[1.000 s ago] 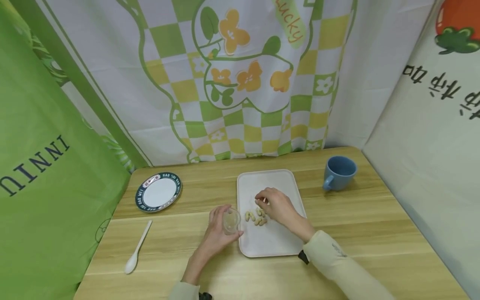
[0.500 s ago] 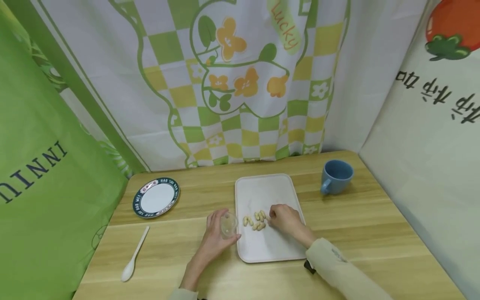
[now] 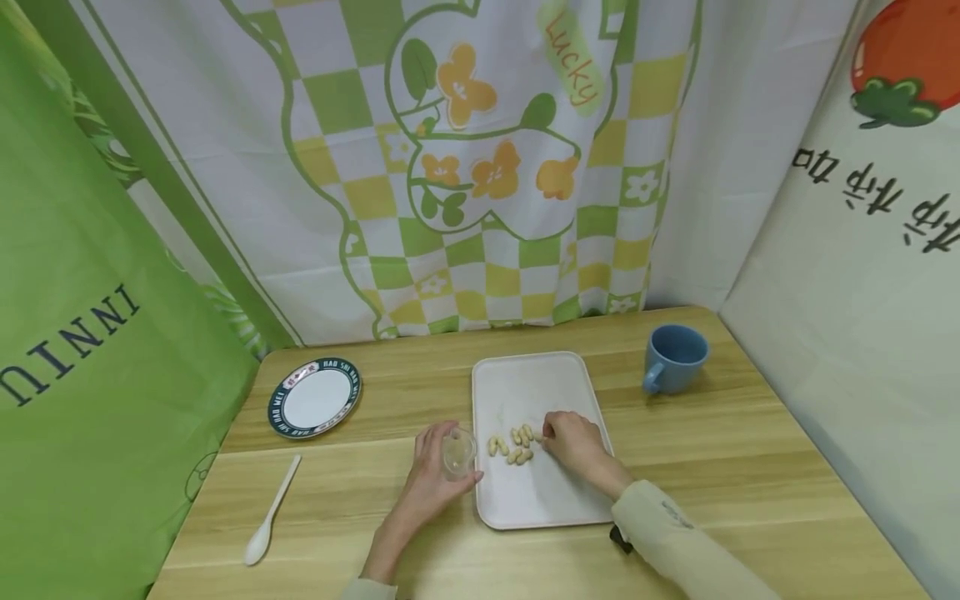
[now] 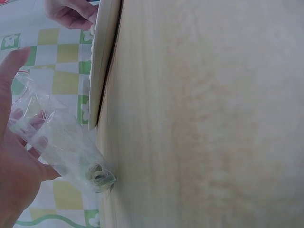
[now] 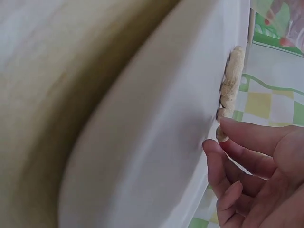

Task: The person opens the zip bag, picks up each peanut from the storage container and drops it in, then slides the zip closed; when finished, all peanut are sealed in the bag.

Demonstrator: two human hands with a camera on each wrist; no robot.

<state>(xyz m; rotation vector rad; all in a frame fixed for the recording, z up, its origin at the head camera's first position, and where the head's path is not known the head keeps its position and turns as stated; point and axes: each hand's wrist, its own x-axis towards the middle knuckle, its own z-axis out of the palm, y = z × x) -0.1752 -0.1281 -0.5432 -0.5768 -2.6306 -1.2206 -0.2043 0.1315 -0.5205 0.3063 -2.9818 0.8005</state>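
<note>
My left hand [image 3: 432, 475] holds a clear plastic bag [image 4: 61, 137] beside the left edge of the white tray [image 3: 528, 383], its mouth facing up. Something small and greenish-brown [image 4: 99, 176] lies in the bottom of the bag. On the tray, my right hand [image 3: 576, 443] pinches a peanut [image 5: 221, 135] between thumb and fingertips, low over the surface. Just left of those fingers lie several unshelled peanuts [image 3: 520, 457] in a loose cluster; in the right wrist view a few peanuts [image 5: 232, 78] line up beyond the thumb.
A blue mug [image 3: 675, 358] stands at the back right of the wooden table [image 3: 712, 500]. Over on the left are a dark-rimmed plate [image 3: 315, 398] and a white spoon [image 3: 272, 512]. Printed curtains [image 3: 480, 167] rise behind the table.
My right hand has come down and toward me from above the tray, to the right side of the peanuts, and now pinches one. The left hand keeps holding the bag in place.
</note>
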